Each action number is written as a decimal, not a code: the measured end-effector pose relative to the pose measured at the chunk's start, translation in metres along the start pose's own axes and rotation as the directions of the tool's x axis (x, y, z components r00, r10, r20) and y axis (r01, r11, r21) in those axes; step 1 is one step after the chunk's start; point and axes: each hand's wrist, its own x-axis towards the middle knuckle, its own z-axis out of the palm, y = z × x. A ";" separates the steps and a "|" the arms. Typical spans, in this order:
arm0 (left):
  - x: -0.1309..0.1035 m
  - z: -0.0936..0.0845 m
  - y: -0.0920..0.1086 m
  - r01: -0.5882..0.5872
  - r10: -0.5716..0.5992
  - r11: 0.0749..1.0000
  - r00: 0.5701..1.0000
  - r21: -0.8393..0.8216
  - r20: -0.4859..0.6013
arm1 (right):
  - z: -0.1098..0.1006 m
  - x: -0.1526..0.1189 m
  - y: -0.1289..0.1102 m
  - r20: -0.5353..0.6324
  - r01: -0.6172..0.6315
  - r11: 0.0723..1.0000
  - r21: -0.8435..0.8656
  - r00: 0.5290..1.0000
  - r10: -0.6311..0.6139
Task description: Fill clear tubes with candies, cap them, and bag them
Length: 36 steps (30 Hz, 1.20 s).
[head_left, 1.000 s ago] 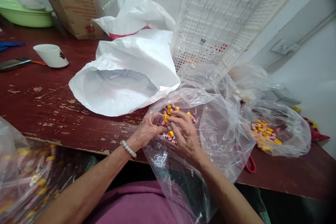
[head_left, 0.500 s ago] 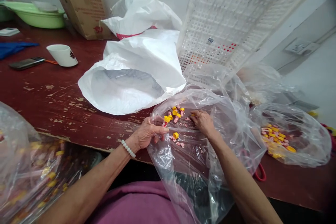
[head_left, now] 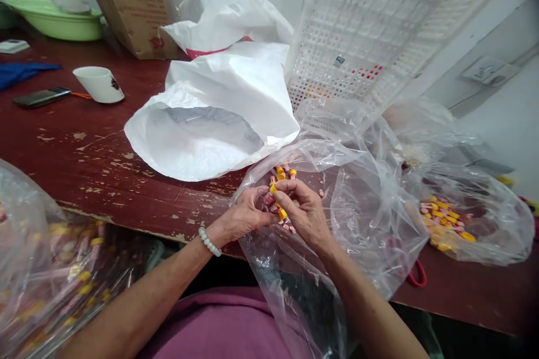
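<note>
My left hand [head_left: 246, 214], with a white bead bracelet at its wrist, is closed round a small bottle [head_left: 269, 202] with red and pink on it. My right hand [head_left: 304, 210] meets it and pinches a yellow cap [head_left: 273, 187] at the bottle's top. Both hands are over the open mouth of a clear plastic bag [head_left: 349, 179]. Beneath and behind the fingers lie more small yellow-capped bottles [head_left: 293, 174] and loose pink pieces [head_left: 288, 228]. Whether the cap touches the bottle is hard to tell.
A white sack [head_left: 210, 146] lies open behind my left hand, with a white plastic crate [head_left: 349, 39] behind the bag. Clear bags of yellow-capped pieces stand at far left [head_left: 63, 269] and right [head_left: 446, 221]. Red scissor handles [head_left: 416, 275], a cup [head_left: 99, 85] and a phone [head_left: 42, 97] lie on the table.
My right hand has moved left from the bag's middle to my left hand, and now pinches a yellow cap at the bottle. My left hand has shifted slightly right.
</note>
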 end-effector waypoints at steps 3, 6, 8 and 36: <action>-0.003 -0.002 0.003 0.009 -0.008 1.000 1.000 0.029 -0.026 | -0.005 -0.006 -0.001 0.069 0.229 0.951 -0.206 0.973 -0.220; -0.007 -0.003 0.004 -0.006 0.007 1.000 0.999 0.008 -0.045 | -0.006 -0.009 -0.003 0.156 0.367 0.881 -0.300 0.930 -0.334; -0.008 -0.001 0.003 0.033 -0.035 0.998 0.998 -0.057 -0.051 | -0.007 -0.009 -0.005 0.212 0.380 0.871 -0.312 0.921 -0.326; -0.008 -0.019 -0.017 0.163 -0.247 0.930 0.941 -0.329 -0.231 | -0.041 0.071 0.085 -0.057 -0.240 0.604 -0.760 0.950 0.306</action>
